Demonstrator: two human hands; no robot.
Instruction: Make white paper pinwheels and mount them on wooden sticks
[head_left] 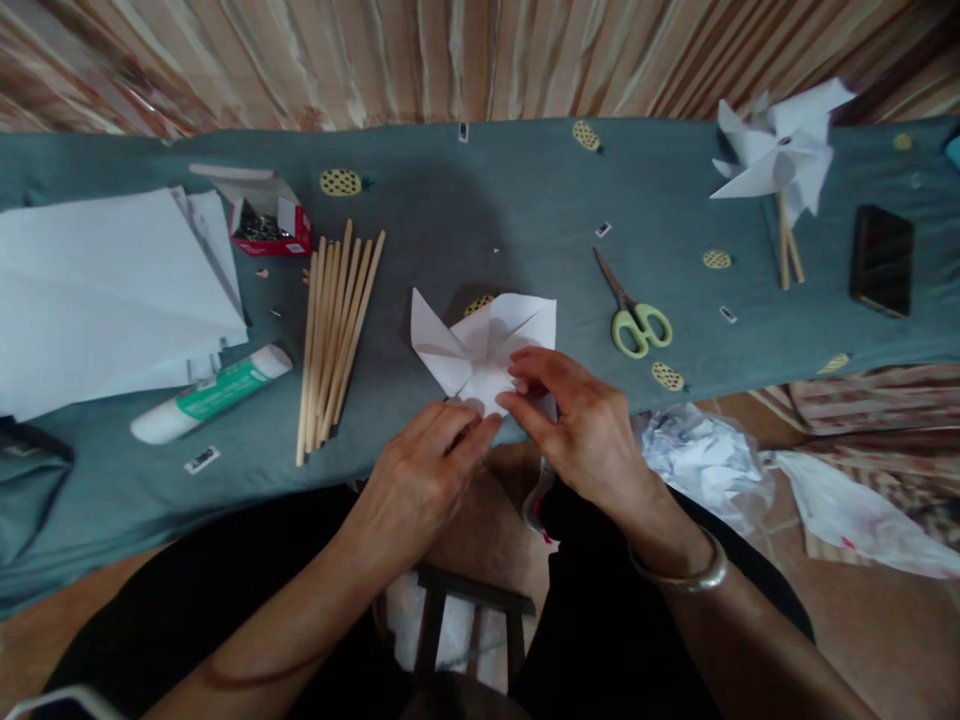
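White paper pinwheel (484,350), partly folded, lies at the near edge of the cloth-covered table (487,200), pinched at its centre by both hands. Left hand (424,465) presses narrowly; right hand (577,420) holds a folded tip down. No stick is attached; wooden sticks (337,330) lie left of the left hand, scissors (634,310) beyond the right. Finished pinwheels (780,150) rest far right. Fingers hide the centre.

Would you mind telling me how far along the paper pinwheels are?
Done: finished pinwheels on sticks lie at the table's far right. In hand: left hand and right hand fold a white paper sheet. Left: it has no stick yet; wooden sticks and blank paper remain.
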